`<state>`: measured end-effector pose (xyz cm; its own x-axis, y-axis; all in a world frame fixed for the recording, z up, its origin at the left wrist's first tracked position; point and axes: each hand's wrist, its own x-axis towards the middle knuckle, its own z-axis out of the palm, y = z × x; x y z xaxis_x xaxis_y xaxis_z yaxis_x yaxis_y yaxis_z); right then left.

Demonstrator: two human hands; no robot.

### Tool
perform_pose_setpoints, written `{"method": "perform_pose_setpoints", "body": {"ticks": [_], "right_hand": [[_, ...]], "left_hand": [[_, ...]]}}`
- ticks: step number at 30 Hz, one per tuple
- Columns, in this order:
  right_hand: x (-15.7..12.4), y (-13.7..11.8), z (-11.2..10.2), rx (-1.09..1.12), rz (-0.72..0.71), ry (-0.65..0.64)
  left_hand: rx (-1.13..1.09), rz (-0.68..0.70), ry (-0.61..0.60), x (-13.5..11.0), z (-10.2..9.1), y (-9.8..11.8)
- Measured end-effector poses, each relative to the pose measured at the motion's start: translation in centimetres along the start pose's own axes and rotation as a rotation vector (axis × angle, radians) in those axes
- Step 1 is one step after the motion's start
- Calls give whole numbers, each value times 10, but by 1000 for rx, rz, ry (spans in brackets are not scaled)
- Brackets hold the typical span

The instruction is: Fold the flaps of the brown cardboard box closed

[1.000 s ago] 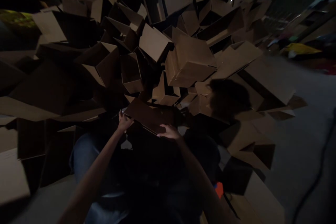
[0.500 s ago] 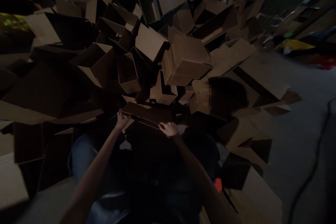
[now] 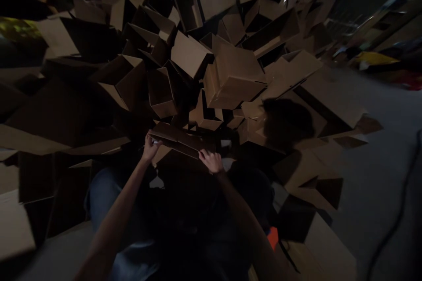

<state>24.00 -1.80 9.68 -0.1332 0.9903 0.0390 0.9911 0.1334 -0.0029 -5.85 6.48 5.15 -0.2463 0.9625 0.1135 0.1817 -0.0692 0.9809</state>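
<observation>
The person sat low in dim light with a flattened brown cardboard box blank (image 3: 181, 139) held across the lap, just short of a heaped pile of assembled brown cardboard boxes (image 3: 231, 74) that filled the view from nine o'clock round to two o'clock; the left hand (image 3: 150, 146) gripped the blank's end at about ten o'clock from the lap, fingers curled over its edge; the right hand (image 3: 212, 161) pinched the near long edge at one o'clock, fingers closed on the board. The blank lay nearly flat, tilted slightly, apart from the heap behind it; the step in hand looked like opening or folding this blank into shape, at an early stage, since no walls stood up yet. The next move would likely call for both hands to spread the panels apart while keeping hold of opposite edges. A grey concrete floor (image 3: 379, 175) lay at three o'clock, crossed by a dark cable (image 3: 400, 215); a small orange-red object (image 3: 272, 237) sat by the right forearm.
</observation>
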Motion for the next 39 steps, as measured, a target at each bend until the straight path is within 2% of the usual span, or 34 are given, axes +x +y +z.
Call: {"method": "perform_pose_setpoints", "body": {"ticks": [3, 6, 13, 17, 22, 24, 30, 32, 39], "right_hand": [[0, 1, 0, -14, 19, 55], [1, 4, 2, -1, 54, 110], [3, 9, 5, 62, 166, 203], [3, 10, 2, 129, 234, 160], [4, 19, 2, 222, 245, 182], [4, 20, 4, 262, 206, 188], [1, 7, 10, 348, 70, 160], [1, 2, 11, 343, 41, 147], [4, -1, 2, 298, 81, 87]], "left_hand": [[2, -52, 8, 0, 1, 5], [53, -10, -31, -1, 3, 8], [249, 151, -212, -7, 5, 13], [352, 243, -307, -14, 2, 30], [435, 328, -510, -23, -7, 52], [449, 314, -496, -23, -10, 53], [380, 176, -250, -21, -1, 29], [369, 176, -213, -22, 4, 22], [245, 168, -348, -30, 11, 24]]}}
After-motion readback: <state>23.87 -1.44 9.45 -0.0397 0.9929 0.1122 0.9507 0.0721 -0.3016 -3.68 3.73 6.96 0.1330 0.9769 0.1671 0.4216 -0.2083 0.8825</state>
